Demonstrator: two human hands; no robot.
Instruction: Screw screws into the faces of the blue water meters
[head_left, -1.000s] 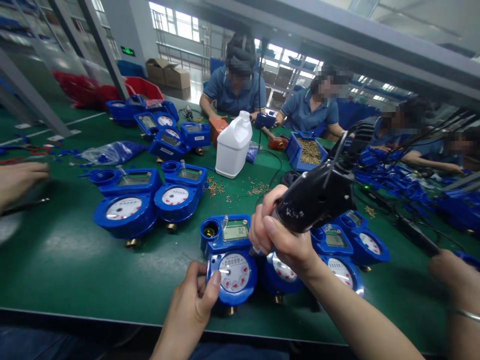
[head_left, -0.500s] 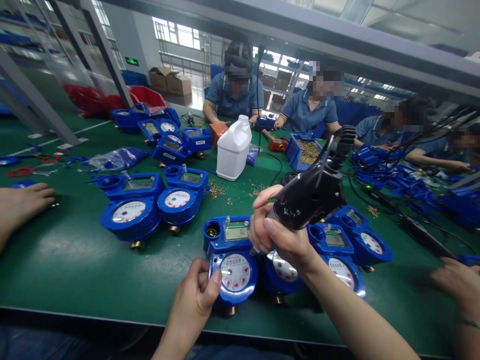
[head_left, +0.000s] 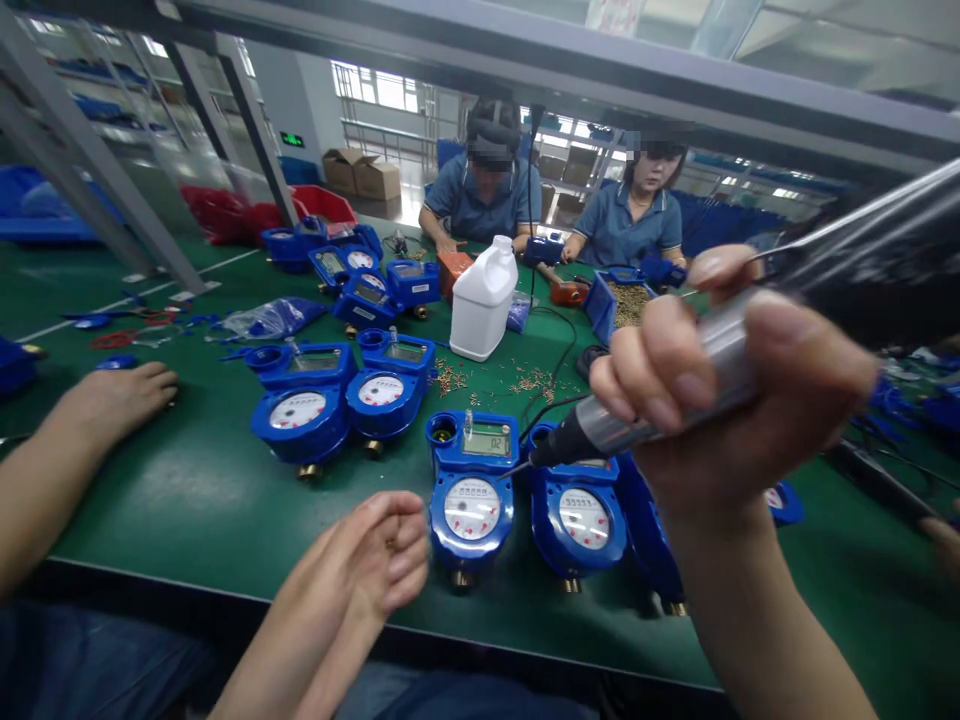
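My right hand [head_left: 720, 450] is wrapped round an electric screwdriver [head_left: 607, 428], silver in front with a black body. Its thin bit slants down to the left, at the upper right edge of the dial on a blue water meter [head_left: 471, 510]. Just left of that meter is my left hand [head_left: 360, 550], palm turned up and fingers curled. Tiny brass screws [head_left: 391, 544] appear to lie in its palm. A second blue water meter [head_left: 577, 515] stands to the right, and another beyond it is partly hidden by my right wrist.
Two more meters [head_left: 300, 405] stand left of centre. Loose screws [head_left: 536, 381] lie behind, near a white jug [head_left: 484, 300] and a blue bin of screws [head_left: 600, 308]. A co-worker's hand [head_left: 127, 400] rests at left. Co-workers sit opposite; a metal beam [head_left: 480, 70] crosses overhead.
My left hand has let go of the meter and turned palm up. My right hand has come closer, and the screwdriver now points down at the meter instead of up and away.
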